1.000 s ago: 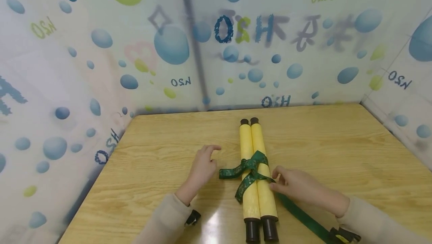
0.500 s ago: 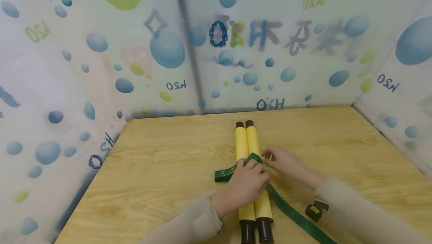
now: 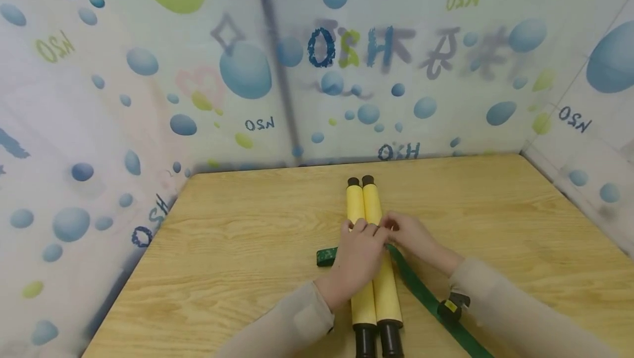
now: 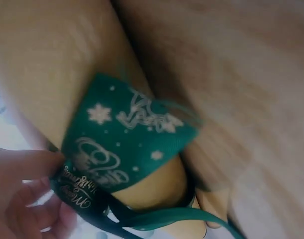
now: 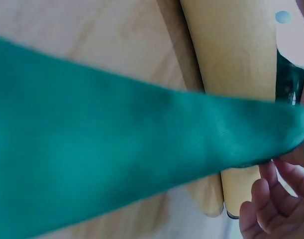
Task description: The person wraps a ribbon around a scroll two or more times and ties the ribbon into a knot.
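Note:
Two yellow scroll-like rolls (image 3: 386, 292) with black ends lie side by side on the table, pointing away from me. A green ribbon (image 3: 418, 286) wraps across their middle; white snowflakes and lettering show on the wrapped ribbon (image 4: 134, 132) in the left wrist view. My left hand (image 3: 359, 256) lies over the rolls and pinches the ribbon between thumb and curled fingers. From the right side, my right hand (image 3: 411, 237) pinches the ribbon's long tail, whose plain side (image 5: 142, 134) fills much of the right wrist view. The crossing under my left hand is hidden in the head view.
A short looped ribbon end (image 3: 326, 257) sticks out left of the rolls. The long tail runs toward the front right, under the right wrist's camera (image 3: 452, 307). Behind the wooden table (image 3: 247, 226) stands a wall covering (image 3: 198, 71) with blue drops.
My left hand has come from the left onto the ribbon crossing. My right hand has moved slightly up and in to the rolls and taken the ribbon tail, lifting it near them.

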Action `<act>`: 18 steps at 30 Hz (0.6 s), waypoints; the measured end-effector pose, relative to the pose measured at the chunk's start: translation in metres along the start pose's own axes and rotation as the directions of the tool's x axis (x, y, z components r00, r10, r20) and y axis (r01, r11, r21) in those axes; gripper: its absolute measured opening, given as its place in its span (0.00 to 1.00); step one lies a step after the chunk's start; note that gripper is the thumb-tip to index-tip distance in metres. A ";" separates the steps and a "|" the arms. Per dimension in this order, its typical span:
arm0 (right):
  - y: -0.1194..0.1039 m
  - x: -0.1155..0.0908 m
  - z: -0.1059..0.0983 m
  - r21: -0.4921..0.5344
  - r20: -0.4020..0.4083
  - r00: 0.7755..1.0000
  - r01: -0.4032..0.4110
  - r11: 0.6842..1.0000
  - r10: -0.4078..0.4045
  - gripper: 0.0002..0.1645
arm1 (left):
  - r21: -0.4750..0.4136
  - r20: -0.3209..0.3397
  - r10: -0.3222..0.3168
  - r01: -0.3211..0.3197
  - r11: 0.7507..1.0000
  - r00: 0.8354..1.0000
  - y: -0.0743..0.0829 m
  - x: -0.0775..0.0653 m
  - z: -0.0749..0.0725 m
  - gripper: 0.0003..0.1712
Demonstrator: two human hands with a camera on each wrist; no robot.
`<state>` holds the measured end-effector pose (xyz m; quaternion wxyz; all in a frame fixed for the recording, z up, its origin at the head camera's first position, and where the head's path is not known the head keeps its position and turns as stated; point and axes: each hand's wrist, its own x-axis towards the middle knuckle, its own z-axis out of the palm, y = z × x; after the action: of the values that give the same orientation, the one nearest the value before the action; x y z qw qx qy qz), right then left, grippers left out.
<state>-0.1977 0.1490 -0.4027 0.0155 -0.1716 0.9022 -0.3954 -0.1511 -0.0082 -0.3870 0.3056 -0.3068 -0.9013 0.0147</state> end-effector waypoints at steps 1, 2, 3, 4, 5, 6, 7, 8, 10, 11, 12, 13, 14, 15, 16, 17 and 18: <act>0.000 0.000 0.000 0.000 -0.008 1.000 0.004 1.000 -0.004 0.03 | -0.012 0.007 -0.032 0.032 0.999 0.999 0.000 0.002 0.001 0.06; 0.000 -0.001 0.001 -0.003 -0.017 1.000 0.006 1.000 -0.006 0.03 | -0.023 0.021 -0.060 0.060 0.998 0.998 -0.001 0.003 0.002 0.07; -0.001 -0.002 0.001 -0.013 -0.029 1.000 0.006 1.000 -0.007 0.03 | -0.032 0.040 -0.085 0.087 0.996 0.996 -0.001 0.005 0.003 0.07; -0.001 -0.002 0.002 -0.016 -0.039 0.999 0.003 1.000 -0.004 0.04 | -0.033 0.061 -0.105 0.107 0.994 0.993 -0.001 0.007 0.003 0.07; -0.002 -0.003 0.002 -0.020 -0.045 0.999 0.000 1.000 -0.001 0.04 | -0.032 0.084 -0.119 0.122 0.992 0.989 -0.001 0.009 0.003 0.08; -0.002 -0.003 0.002 -0.021 -0.051 0.999 -0.009 1.000 0.008 0.05 | -0.032 0.114 -0.132 0.137 0.990 0.985 -0.001 0.011 0.002 0.09; -0.002 -0.004 0.002 -0.017 -0.056 0.998 -0.021 1.000 0.020 0.05 | -0.024 0.140 -0.138 0.143 0.989 0.980 -0.001 0.013 0.002 0.10; -0.003 -0.005 0.002 -0.009 -0.059 0.998 -0.035 0.999 0.034 0.05 | -0.015 0.167 -0.143 0.147 0.989 0.976 -0.002 0.015 0.002 0.11; -0.004 -0.006 0.001 0.010 -0.063 0.996 -0.060 0.998 0.061 0.06 | 0.013 0.216 -0.147 0.147 0.989 0.965 -0.002 0.020 0.003 0.14; -0.005 -0.007 0.001 0.017 -0.065 0.995 -0.069 0.997 0.070 0.06 | 0.021 0.237 -0.146 0.145 0.989 0.961 -0.003 0.022 0.003 0.15; -0.006 -0.007 0.001 0.028 -0.066 0.995 -0.077 0.997 0.078 0.07 | 0.025 0.257 -0.146 0.145 0.989 0.955 -0.003 0.024 0.003 0.15; -0.007 -0.007 0.000 0.037 -0.067 0.994 -0.083 0.996 0.086 0.07 | 0.031 0.274 -0.143 0.140 0.990 0.951 -0.004 0.026 0.004 0.16; -0.008 -0.007 0.000 0.043 -0.067 0.994 -0.088 0.995 0.091 0.07 | 0.031 0.293 -0.144 0.141 0.990 0.945 -0.005 0.027 0.005 0.17; -0.008 -0.007 0.000 0.044 -0.070 0.993 -0.091 0.995 0.094 0.07 | 0.031 0.311 -0.142 0.139 0.990 0.940 -0.006 0.028 0.006 0.17; -0.008 -0.007 0.000 0.044 -0.072 0.993 -0.094 0.995 0.097 0.07 | 0.026 0.327 -0.142 0.142 0.990 0.934 -0.007 0.029 0.006 0.17; -0.009 -0.007 0.000 0.046 -0.073 0.992 -0.099 0.994 0.103 0.07 | 0.026 0.342 -0.141 0.141 0.990 0.929 -0.007 0.030 0.006 0.18; -0.009 -0.007 0.000 0.050 -0.072 0.992 -0.104 0.993 0.108 0.07 | 0.029 0.354 -0.142 0.141 0.990 0.925 -0.007 0.030 0.006 0.18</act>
<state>-0.1879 0.1454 -0.3972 0.0066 -0.1080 0.9007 -0.4207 -0.1778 0.0039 -0.3742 0.1386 -0.2329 -0.9613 0.0489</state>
